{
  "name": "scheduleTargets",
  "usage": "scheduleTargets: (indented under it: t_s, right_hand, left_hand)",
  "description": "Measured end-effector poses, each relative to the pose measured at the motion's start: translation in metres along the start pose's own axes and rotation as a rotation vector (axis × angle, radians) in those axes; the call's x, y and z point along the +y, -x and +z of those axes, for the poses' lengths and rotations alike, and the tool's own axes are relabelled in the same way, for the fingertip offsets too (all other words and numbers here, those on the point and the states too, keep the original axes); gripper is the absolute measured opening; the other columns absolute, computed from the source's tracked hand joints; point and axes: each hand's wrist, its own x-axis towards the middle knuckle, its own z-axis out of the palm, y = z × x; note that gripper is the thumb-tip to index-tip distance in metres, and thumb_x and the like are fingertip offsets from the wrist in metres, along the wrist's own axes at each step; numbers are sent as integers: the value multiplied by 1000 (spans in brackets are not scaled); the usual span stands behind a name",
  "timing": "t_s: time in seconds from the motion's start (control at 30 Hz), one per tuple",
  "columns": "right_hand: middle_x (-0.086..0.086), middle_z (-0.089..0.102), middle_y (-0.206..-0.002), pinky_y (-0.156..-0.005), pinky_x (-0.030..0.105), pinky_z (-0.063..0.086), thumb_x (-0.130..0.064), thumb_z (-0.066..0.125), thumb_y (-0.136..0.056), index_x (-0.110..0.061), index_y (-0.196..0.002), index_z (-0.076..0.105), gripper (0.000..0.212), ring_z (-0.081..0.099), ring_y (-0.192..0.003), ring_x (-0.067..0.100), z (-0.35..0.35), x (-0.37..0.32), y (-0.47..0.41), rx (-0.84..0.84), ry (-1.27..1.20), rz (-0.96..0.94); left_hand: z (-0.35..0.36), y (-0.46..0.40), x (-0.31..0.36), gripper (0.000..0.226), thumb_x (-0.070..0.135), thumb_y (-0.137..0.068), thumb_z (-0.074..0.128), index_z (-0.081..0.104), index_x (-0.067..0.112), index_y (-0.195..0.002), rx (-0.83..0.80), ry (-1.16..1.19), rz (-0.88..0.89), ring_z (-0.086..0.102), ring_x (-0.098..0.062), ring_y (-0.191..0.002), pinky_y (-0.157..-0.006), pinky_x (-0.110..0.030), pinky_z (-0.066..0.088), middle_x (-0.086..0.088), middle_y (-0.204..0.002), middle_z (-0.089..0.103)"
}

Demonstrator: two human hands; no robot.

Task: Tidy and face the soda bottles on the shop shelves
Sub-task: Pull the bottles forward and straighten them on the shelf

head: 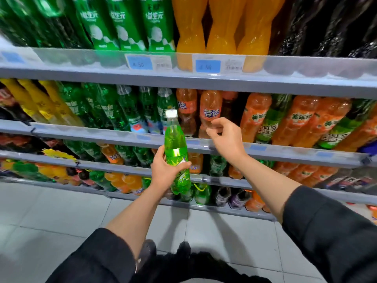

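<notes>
At centre frame, the left hand (165, 170) grips a green soda bottle (177, 154) upright, off the shelves. The right hand (225, 137), fingers loosely curled and empty, reaches toward an orange soda bottle (210, 111) and could knock over its neighbours.

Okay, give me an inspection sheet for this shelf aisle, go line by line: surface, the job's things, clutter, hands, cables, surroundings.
Surface: grey shelf rail with blue price tags; several tiers above and below it.
Job's things: green soda bottle, white cap, upright, held off the shelf; orange soda bottles and green bottles standing in rows behind the rail.
Clutter: nothing seen.
Hands: left hand grips the green soda bottle at its label; right hand holds nothing, fingers loosely curled by an orange bottle; contact cannot be told.
Cables: nothing seen.
Surroundings: pale tiled floor; dark sleeves and shoes at the bottom.
</notes>
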Motion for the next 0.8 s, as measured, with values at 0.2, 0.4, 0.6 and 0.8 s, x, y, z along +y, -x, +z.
scheduleTargets:
  t_s: [0.2, 0.4, 0.6, 0.8]
  right_hand:
    - [12, 59, -111, -79, 34, 43, -37, 69, -86, -4, -115, 51, 47, 59, -98, 28, 34, -8, -11, 107, 135, 159]
    - [17, 52, -125, -87, 43, 45, -43, 72, -81, 0, -122, 43, 66, 54, -112, 36, 50, -3, -23, 175, 162, 403]
    - [12, 60, -107, -79, 34, 42, -40, 70, -84, -5, -101, 51, 43, 56, -96, 28, 60, 4, -37, 192, 65, 486]
    - [1, 49, -90, -71, 29, 35, -35, 66, -89, -8, -101, 49, 34, 45, -83, 17, 62, 8, -33, 269, 71, 472]
  left_hand:
    - [-37, -16, -7, 56, 7, -60, 90, 59, 16, -106, 48, -15, -7, 66, -17, -86, -78, -32, 54, -3, -97, 69]
    - [-42, -31, -14, 56, 5, -59, 90, 59, 20, -104, -57, -43, 0, 65, -2, -77, -74, -24, 54, 3, -93, 69]
    - [-35, -44, -18, 68, 7, -56, 91, 60, 15, -115, -125, -23, 11, 67, -13, -91, -82, -29, 54, 0, -102, 70]
    - [-29, -56, -12, 66, 6, -57, 91, 59, 13, -114, -177, -33, 49, 67, -16, -92, -84, -35, 55, -1, -101, 70]
